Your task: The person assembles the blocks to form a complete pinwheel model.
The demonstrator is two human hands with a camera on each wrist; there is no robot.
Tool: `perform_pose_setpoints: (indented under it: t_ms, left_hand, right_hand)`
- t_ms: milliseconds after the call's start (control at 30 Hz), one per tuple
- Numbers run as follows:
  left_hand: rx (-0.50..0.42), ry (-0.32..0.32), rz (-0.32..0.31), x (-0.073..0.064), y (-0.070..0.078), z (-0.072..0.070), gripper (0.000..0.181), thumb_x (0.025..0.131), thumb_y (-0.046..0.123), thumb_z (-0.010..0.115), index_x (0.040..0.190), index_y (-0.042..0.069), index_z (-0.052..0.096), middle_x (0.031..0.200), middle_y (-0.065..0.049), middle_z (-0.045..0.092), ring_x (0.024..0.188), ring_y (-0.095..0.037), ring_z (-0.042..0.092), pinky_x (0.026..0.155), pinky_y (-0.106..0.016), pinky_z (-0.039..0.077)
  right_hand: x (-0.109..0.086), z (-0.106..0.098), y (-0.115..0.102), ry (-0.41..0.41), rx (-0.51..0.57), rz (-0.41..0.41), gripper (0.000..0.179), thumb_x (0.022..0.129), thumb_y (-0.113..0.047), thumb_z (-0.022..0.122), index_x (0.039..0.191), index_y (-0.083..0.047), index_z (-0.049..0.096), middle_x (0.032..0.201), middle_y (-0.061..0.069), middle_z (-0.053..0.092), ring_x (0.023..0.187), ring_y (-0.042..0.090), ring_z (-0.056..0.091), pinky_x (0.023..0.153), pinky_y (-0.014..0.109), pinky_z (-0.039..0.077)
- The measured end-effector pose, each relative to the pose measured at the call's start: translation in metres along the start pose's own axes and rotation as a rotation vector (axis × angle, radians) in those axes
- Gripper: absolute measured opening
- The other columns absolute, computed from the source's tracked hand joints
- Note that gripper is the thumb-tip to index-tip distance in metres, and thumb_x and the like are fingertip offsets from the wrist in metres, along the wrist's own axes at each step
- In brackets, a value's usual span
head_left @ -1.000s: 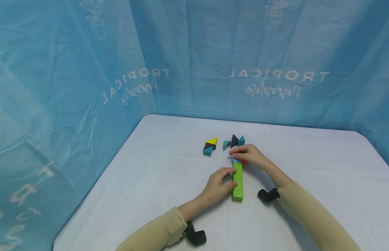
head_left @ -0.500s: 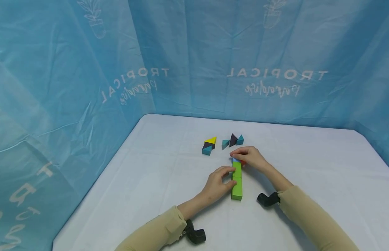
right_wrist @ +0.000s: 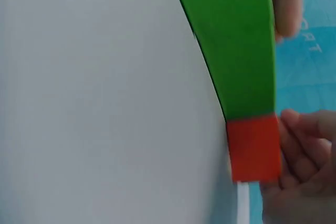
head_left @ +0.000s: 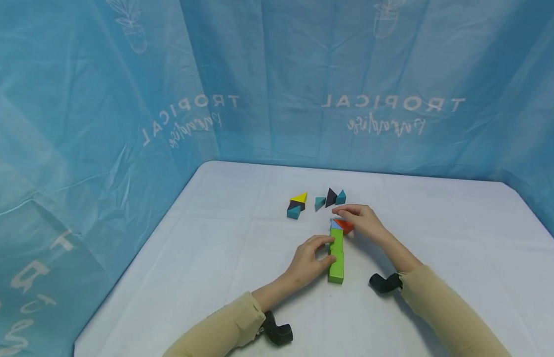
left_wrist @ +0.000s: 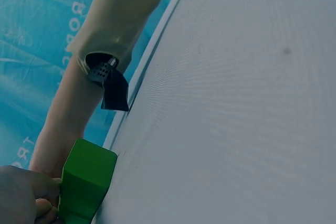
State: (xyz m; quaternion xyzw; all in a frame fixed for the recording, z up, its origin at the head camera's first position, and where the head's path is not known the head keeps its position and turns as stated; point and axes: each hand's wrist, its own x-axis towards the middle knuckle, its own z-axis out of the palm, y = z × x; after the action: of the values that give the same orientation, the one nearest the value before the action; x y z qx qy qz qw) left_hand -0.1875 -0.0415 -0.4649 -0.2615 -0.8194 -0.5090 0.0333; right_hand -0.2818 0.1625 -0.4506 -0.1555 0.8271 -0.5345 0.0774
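Note:
Two green blocks [head_left: 337, 255] lie end to end in a row on the white table. At their far end sit a light blue triangular block [head_left: 334, 224] and a red triangular block [head_left: 345, 225], side by side. My left hand [head_left: 307, 262] touches the green row along its left side, index finger by the farther block and thumb by the nearer. Just beyond the red block my right hand [head_left: 364, 221] hovers with loosely bent fingers, apparently holding nothing. The right wrist view shows the red block's square side [right_wrist: 255, 148] against the green.
Behind the row stand a dark triangular block [head_left: 331, 197] and teal triangular blocks [head_left: 341, 197]. To their left, a yellow triangle [head_left: 300, 198], a dark block [head_left: 296, 205] and a teal block [head_left: 293, 212] lie together. Blue curtains [head_left: 277, 89] hang along the table's back and left.
My right hand has drawn back from the blue and red blocks, uncovering them. My left hand stays at the green row. The whole view has shifted slightly.

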Motion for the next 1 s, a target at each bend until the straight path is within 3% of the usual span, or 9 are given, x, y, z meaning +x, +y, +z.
perform_pose_setpoints:
  t_ms: [133,233,333,567,700,800,1000]
  left_hand:
    - [-0.014,-0.006,-0.011,-0.002,0.001,0.000,0.039,0.087,0.010,0.068,0.124,0.002,0.058,0.124,-0.006,0.057,0.118,-0.014,0.051,0.099,-0.022,0.041]
    - [-0.009,-0.005,-0.010,-0.002,0.000,0.000,0.039,0.087,0.010,0.068,0.124,0.002,0.058,0.124,-0.006,0.057,0.117,-0.014,0.051,0.099,-0.022,0.041]
    - [-0.002,-0.001,0.000,-0.002,-0.001,-0.001,0.039,0.087,0.009,0.068,0.124,0.002,0.058,0.124,-0.006,0.057,0.117,-0.014,0.051,0.099,-0.023,0.041]
    - [-0.001,-0.001,0.005,0.000,-0.001,0.000,0.040,0.087,0.010,0.068,0.125,0.002,0.058,0.125,-0.006,0.057,0.118,-0.014,0.051,0.099,-0.021,0.041]
    - [0.006,0.003,0.011,0.000,0.000,0.000,0.039,0.087,0.009,0.068,0.124,0.002,0.058,0.124,-0.006,0.057,0.117,-0.014,0.051,0.098,-0.021,0.041]
    - [0.002,-0.001,-0.001,0.000,0.000,0.000,0.039,0.087,0.009,0.067,0.124,0.003,0.058,0.124,-0.006,0.057,0.117,-0.014,0.051,0.098,-0.021,0.041]
    - [-0.001,-0.005,-0.006,-0.001,0.001,0.001,0.039,0.087,0.009,0.067,0.124,0.002,0.058,0.124,-0.006,0.057,0.117,-0.013,0.051,0.098,-0.021,0.041]
  right_hand:
    - [-0.012,-0.011,0.002,-0.067,0.025,-0.053,0.032,0.096,-0.018,0.054,0.123,-0.001,0.061,0.125,0.015,0.059,0.118,0.030,0.050,0.102,0.051,0.037]
    - [-0.019,-0.014,0.004,-0.142,-0.030,-0.089,0.037,0.093,-0.011,0.059,0.127,0.001,0.056,0.128,0.017,0.056,0.114,0.031,0.053,0.096,0.042,0.043]
    - [-0.020,-0.014,0.005,-0.168,-0.086,-0.114,0.039,0.091,-0.009,0.062,0.129,0.000,0.056,0.127,0.017,0.056,0.113,0.030,0.053,0.093,0.036,0.046]
    - [-0.016,-0.010,0.005,-0.145,-0.087,-0.110,0.036,0.091,-0.004,0.060,0.127,0.001,0.057,0.127,0.018,0.055,0.117,0.034,0.050,0.098,0.050,0.041]
    - [-0.014,-0.014,0.002,-0.150,-0.087,-0.106,0.036,0.092,-0.006,0.059,0.127,0.000,0.057,0.127,0.016,0.056,0.118,0.032,0.050,0.099,0.050,0.040]
    - [-0.010,-0.022,-0.002,-0.117,-0.045,-0.089,0.036,0.093,-0.011,0.059,0.127,0.000,0.057,0.128,0.016,0.056,0.116,0.030,0.052,0.098,0.044,0.044]
    - [0.012,-0.048,-0.007,0.032,-0.016,-0.081,0.039,0.094,-0.022,0.061,0.126,0.000,0.056,0.128,0.020,0.055,0.110,0.022,0.057,0.087,0.020,0.049]
